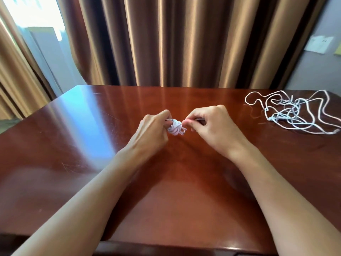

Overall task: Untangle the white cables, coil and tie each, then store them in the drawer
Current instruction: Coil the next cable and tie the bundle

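Though partly hidden, coiled cable (pixel 175 128) between both hands' fingers (pixel 186 123).

brown curtains (pixel 166 39) | bright window (pixel 35 24) left | glossy wooden table (pixel 184 182)

The left hand (pixel 154 127) covers the near side of the small coiled cable bundle (pixel 176 128), so how its fingers lie inside the grip cannot be told. The right hand (pixel 210 124) hides most of the strand it pinches. The tangled white cable (pixel 295 113) runs past the right edge. The surface (pixel 184 182) is cut off at the bottom.
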Demonstrator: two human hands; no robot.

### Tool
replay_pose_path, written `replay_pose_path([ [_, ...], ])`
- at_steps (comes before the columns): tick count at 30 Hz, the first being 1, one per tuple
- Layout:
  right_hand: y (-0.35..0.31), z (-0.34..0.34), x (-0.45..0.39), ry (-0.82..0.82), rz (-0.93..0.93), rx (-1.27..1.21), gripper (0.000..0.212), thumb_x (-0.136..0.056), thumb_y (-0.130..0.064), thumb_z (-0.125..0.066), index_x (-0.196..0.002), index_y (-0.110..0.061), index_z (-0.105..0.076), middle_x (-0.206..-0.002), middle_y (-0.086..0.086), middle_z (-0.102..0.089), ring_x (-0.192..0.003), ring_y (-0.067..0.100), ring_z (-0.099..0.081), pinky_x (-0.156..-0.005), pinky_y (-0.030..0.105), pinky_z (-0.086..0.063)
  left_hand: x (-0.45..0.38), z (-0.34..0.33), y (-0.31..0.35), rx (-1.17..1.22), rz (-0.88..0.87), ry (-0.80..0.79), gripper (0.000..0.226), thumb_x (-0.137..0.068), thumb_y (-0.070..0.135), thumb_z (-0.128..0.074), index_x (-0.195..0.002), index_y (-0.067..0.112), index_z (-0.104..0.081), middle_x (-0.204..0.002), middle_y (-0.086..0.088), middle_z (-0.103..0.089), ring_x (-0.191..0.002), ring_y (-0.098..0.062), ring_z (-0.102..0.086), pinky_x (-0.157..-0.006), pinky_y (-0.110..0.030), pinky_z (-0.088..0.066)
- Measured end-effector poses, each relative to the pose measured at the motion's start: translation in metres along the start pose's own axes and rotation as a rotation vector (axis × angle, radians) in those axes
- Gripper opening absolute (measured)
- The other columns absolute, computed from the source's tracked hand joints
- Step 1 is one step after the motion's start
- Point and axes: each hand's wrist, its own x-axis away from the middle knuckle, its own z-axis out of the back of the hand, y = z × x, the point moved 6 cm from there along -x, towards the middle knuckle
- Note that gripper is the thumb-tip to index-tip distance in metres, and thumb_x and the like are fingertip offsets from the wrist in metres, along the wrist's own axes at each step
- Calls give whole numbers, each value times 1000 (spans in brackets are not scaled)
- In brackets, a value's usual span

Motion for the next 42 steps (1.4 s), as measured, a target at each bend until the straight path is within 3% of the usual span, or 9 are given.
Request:
replay_pose_path([
  [3, 11, 8, -3, 110, -100, -246, 7, -84, -22, -82, -80, -16, -80, -64, -12, -69, -61, 1, -65, -62, 16, -47, 5, -7, 6, 30, -57, -114, 11, -93, 10, -48, -86, 13, -56, -71, -4, -67, -64, -24, -57, -61, -35, -43],
  [7, 31, 4, -1, 153, -420, -968, 9, -84, -13, -80, -79, -8, -74, -66, 3, -67, -56, 8, -51, -53, 16, -42, 6, -8, 12, 146, -4, -158, 12, -97, 9, -54, -88, 15, -61, -73, 5, -64, -64, -11, -51, -62, -26, -36],
  [10, 32, -10, 2, 86, -558, -1228, 11, -87, -13, -75, -86, -3, -73, -70, 3, -59, -57, 6, -45, -53, 14, -43, 8, -14, 16, 237, -8, -240, 14, -98, 10, -54, -91, 17, -63, -72, 15, -60, -66, -4, -52, -64, -24, -39],
  [18, 39, -29, 9, 13, -706, -1123, 15, -92, -20, -69, -89, -6, -75, -81, 6, -71, -72, 15, -63, -65, 25, -55, 9, -5, 38, 611, -69, -303, 12, -101, -4, -48, -101, -7, -59, -75, -6, -58, -65, -7, -53, -63, -19, -46],
  [24, 28, -36, 10, 160, -760, -1349, 3, -88, -10, -72, -87, -9, -75, -72, 0, -71, -61, 5, -62, -54, 12, -47, 1, -4, 14, 1040, 352, -31, 20, -104, 1, -44, -100, 0, -63, -66, 0, -60, -56, -9, -51, -55, -16, -44],
  [30, 4, -20, 8, 431, -200, -543, 9, -86, -18, -80, -95, -14, -82, -80, -5, -77, -67, 3, -69, -64, 24, -54, 6, -13, 2, 1461, 773, 102, 26, -100, 1, -37, -87, 5, -59, -63, 0, -50, -45, -7, -41, -59, -20, -36],
  [34, -24, -22, 11, 337, 232, -52, 15, -94, -19, -68, -94, -10, -80, -84, 2, -74, -76, 19, -69, -69, 38, -56, 8, -18, -5, 1504, 869, 134, 25, -98, -1, -36, -82, 4, -54, -60, -1, -49, -40, -5, -35, -51, -18, -36],
  [39, -33, -27, 12, 298, 343, 85, 25, -100, -21, -58, -99, -3, -76, -89, 5, -65, -84, 24, -62, -69, 42, -58, 10, -9, -14, 871, 634, 190, 27, -95, 5, -54, -69, 7, -61, -58, 1, -50, -51, -6, -42, -51, -26, -35],
  [42, -29, -24, 11, 289, 271, 29, 26, -101, -22, -58, -106, -4, -75, -94, 4, -61, -90, 22, -62, -73, 41, -58, 8, 1, -10, 591, 472, 262, 17, -94, 15, -59, -82, 11, -71, -69, 6, -67, -66, -7, -59, -67, -33, -52],
])
